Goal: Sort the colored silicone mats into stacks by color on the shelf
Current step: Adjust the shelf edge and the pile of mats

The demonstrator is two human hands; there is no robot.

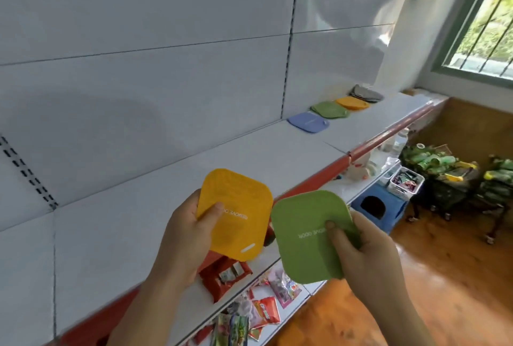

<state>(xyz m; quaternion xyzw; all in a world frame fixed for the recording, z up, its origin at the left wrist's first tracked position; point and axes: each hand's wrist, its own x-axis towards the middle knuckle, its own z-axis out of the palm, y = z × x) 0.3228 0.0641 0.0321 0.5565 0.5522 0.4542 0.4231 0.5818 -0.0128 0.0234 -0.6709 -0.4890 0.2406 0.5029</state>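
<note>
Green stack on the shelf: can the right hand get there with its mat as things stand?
Probably yes. The right hand holds a green mat, and the shelf lies bare up to the green stack. It is far along, so likely a step closer first.

Your left hand (185, 237) holds one mat (236, 212) just left of the mat in your right hand (369, 256), both before the shelf (249, 156). Four stacks (330, 109) lie in a row far right on it, snack packets (258, 309) on the shelf below.

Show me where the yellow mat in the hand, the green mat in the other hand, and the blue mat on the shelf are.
yellow mat (238, 206): head view, on its textured middle.
green mat (302, 234): head view, on its flat face, left of the thumb.
blue mat (308, 122): head view, on its top surface.
</note>
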